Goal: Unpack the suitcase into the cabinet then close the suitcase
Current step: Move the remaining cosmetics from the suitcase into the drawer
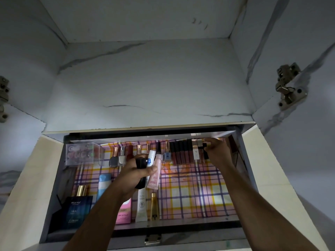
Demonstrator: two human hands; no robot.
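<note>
Head view puts me looking down into the cabinet (246, 178), onto a shelf lined with plaid paper (195, 192) where cosmetics already lie in rows. The suitcase itself is nowhere in view. What I have in hand are the task's small items: my left hand (137, 171) is curled round a bundle of tubes, a black bottle (140, 163), a white tube (151, 158) and a pink tube (155, 175), all clamped together against the palm. I judge them light, rigid and rather slick, so they could slide past one another if the squeeze loosens; each is best taken round its middle or by the cap, one at a time. My right hand (216, 151) reaches to the far right end of the back row, fingertips pinching a small dark stick (204, 151) that stands touching the row of lip glosses (183, 153); it looks light and easy to tip, and a nudge could topple its neighbours. Both forearms stretch forward from the bottom of the frame, the left wrist turned so the bundle points away, the right extended further with the palm down. Nail polish bottles (117, 158) and a clear box (80, 153) sit to the left of the bundle.
</note>
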